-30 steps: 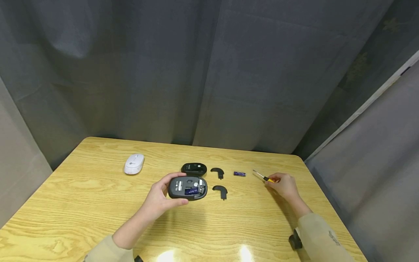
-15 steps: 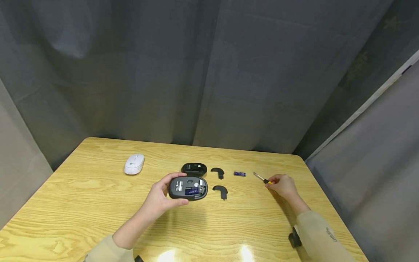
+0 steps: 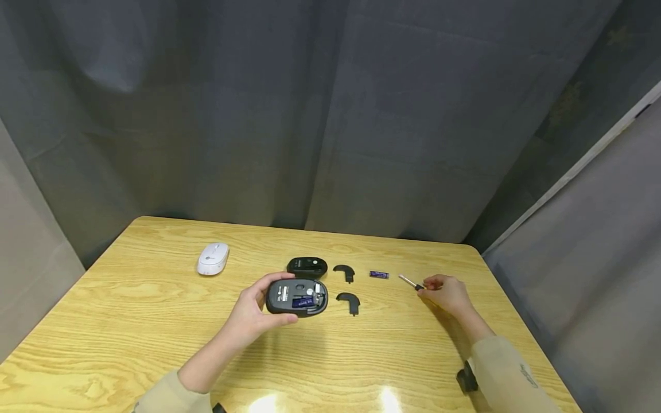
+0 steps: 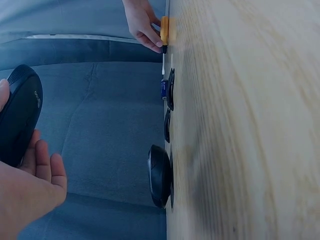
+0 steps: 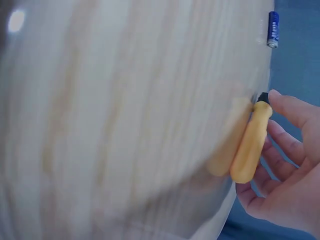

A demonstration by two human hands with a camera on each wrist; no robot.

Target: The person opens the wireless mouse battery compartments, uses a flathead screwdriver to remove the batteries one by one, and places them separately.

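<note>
My left hand (image 3: 249, 310) grips a black computer mouse (image 3: 283, 295) by its end, underside toward the head camera. Its battery bay is uncovered, and a dark blue battery (image 3: 303, 302) lies inside. At the right, my right hand (image 3: 448, 295) pinches a screwdriver (image 3: 411, 282) just above the table, shaft pointing left. In the right wrist view the thumb meets the black collar, and the other fingers lie along the far side of the yellow handle (image 5: 251, 145). Left of the screwdriver tip lies a loose blue battery (image 3: 379, 275).
Behind the held mouse, a second black mouse (image 3: 307, 267) lies on the wooden table (image 3: 155, 321). Two black battery covers, a rear one (image 3: 345, 272) and a front one (image 3: 349, 302), lie to its right. A white mouse (image 3: 213, 259) sits back left. Grey curtains (image 3: 330, 115) hang behind.
The screwdriver has shifted slightly in my right hand, and its yellow handle is now hidden in the head view. My left hand and its mouse stay almost still.
</note>
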